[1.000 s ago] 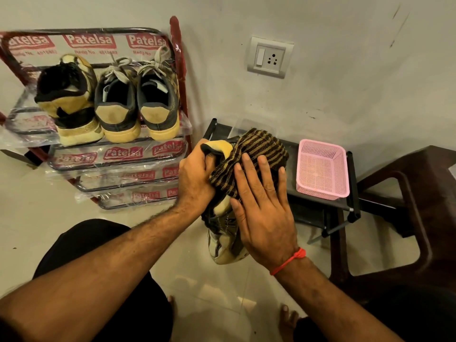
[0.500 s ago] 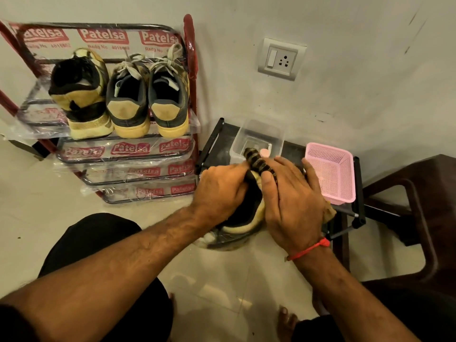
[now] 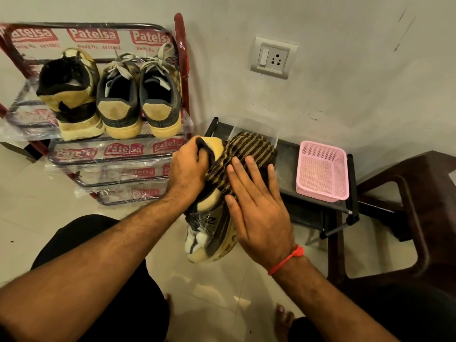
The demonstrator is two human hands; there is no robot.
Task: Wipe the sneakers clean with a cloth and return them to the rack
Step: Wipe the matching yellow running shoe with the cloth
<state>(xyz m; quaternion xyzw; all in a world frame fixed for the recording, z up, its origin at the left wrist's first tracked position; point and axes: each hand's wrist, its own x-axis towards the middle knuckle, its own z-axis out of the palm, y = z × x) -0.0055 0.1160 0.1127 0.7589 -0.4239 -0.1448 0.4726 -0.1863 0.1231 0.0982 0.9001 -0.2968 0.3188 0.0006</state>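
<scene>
The cloth (image 3: 243, 160) looks like rough striped knit; the basket (image 3: 322, 170) is matt pink plastic mesh; the rack (image 3: 181, 70) is metal wrapped in glossy film.

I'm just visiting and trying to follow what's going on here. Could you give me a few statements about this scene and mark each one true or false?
1. The left hand grips the heel end of a sneaker. True.
2. The right hand presses a plain white cloth on the sneaker. False: the cloth is striped brown and black, under flat fingers.
3. Three shoes stand on the top shelf of the rack. True.
4. The pink basket is full of shoes. False: nothing shows in it.
5. The held sneaker sits on the rack. False: it is held in the air above the floor, toe down, to the right of the rack.
</scene>
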